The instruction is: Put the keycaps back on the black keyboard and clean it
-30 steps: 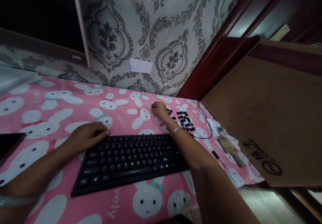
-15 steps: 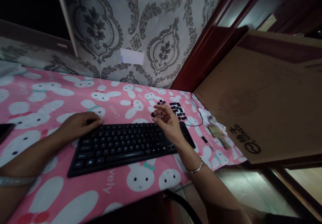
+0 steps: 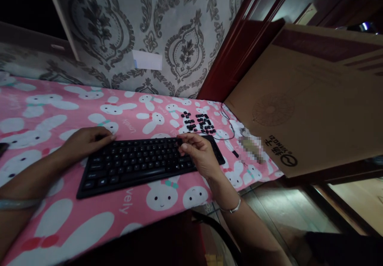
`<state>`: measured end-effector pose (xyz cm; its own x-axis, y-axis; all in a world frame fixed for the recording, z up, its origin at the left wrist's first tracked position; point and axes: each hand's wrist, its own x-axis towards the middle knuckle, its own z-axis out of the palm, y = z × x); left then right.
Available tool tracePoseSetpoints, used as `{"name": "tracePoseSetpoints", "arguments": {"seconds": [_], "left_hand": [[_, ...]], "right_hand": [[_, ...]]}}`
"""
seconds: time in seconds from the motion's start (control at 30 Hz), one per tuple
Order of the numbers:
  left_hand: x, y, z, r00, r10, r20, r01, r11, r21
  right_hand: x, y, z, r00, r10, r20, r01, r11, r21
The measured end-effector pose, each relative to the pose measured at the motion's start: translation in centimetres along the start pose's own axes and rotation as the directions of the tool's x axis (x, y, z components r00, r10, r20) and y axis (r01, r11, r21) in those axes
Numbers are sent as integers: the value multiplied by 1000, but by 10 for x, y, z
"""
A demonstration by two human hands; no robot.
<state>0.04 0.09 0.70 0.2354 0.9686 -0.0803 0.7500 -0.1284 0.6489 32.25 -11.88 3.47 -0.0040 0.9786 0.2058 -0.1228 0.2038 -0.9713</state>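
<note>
A black keyboard [image 3: 140,166] lies on a pink rabbit-print tablecloth [image 3: 60,110]. My left hand [image 3: 85,141] rests on the keyboard's upper left corner, fingers curled over its edge. My right hand [image 3: 197,152] hovers over the keyboard's upper right part, with its fingertips pinched on a small black keycap at the top row. A pile of loose black keycaps [image 3: 199,123] lies on the cloth just beyond the keyboard's right end. A bracelet circles my right wrist.
A large cardboard box [image 3: 311,106] leans at the table's right end. A thin black cable [image 3: 229,128] loops near the keycaps, beside a blurred small object [image 3: 251,149]. Patterned wallpaper stands behind, and a dark phone edge [image 3: 2,148] shows at far left.
My right hand came back from the pile of loose keycaps with a keycap pinched in it and lowered to the keyboard's top right rows. The left hand stayed put.
</note>
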Motion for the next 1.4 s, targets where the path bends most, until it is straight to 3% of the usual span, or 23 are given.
{"name": "tracePoseSetpoints", "arguments": {"seconds": [0.23, 0.43, 0.8, 1.1, 1.4], "left_hand": [[-2, 2, 0, 1000, -26, 0, 26, 1000, -1], [-2, 1, 1, 1000, -24, 3, 24, 999, -29], [-3, 3, 1, 1000, -26, -13, 26, 1000, -14], [-1, -1, 2, 1000, -7, 4, 7, 1000, -15], [1, -1, 1, 1000, -28, 12, 29, 1000, -9]], "right_hand": [[-9, -1, -2, 986, 145, 78, -153, 983, 102], [-12, 4, -2, 984, 158, 81, -169, 975, 142], [-15, 5, -6, 998, 45, 53, -41, 997, -72], [-20, 7, -8, 997, -71, -31, 56, 940, -337], [-21, 1, -8, 997, -61, -39, 52, 976, -211]]}}
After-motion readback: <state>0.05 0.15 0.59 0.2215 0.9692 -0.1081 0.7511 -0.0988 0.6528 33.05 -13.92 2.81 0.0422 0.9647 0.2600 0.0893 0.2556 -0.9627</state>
